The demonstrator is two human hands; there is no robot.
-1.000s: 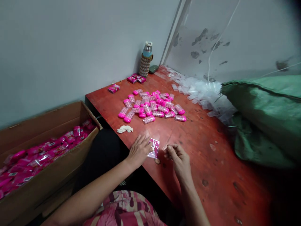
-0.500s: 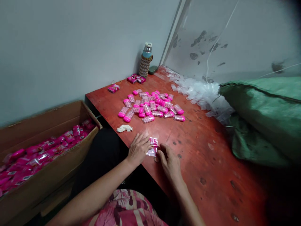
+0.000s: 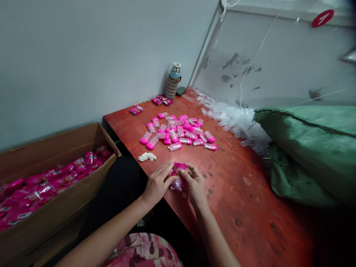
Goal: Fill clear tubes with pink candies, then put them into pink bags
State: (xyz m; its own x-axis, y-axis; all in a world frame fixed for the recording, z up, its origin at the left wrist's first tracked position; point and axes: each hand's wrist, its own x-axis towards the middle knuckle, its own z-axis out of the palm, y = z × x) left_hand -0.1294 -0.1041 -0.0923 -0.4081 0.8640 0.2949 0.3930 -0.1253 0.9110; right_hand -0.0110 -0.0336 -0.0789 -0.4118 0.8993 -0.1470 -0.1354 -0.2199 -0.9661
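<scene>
A small pink printed plastic wrapper (image 3: 177, 182) with a clear lower end is held between both hands, just above the near edge of the table. My left hand (image 3: 158, 185) pinches its left side, thumb in front. On the right side my right hand (image 3: 195, 185) grips it with the thumb across its printed face. Whether anything is inside the wrapper I cannot tell. Beyond the hands lies a loose pile of small clear bottles (image 3: 180, 132) with pink caps and pink beads inside. A crumpled white scrap (image 3: 147, 157) lies left of the hands.
A cardboard box (image 3: 111, 163) full of pink wrapped packs stands at the left. Stacks of pink wrappers (image 3: 136, 110) and a flask in a knitted cover (image 3: 172, 83) are at the back. Clear plastic pieces (image 3: 233, 118) and a green sack (image 3: 306, 148) line the right side.
Both hands have closed in on the wrapper and lifted it; earlier it lay on the table under the left fingers. Its pink printed face now shows. The view has tilted up slightly.
</scene>
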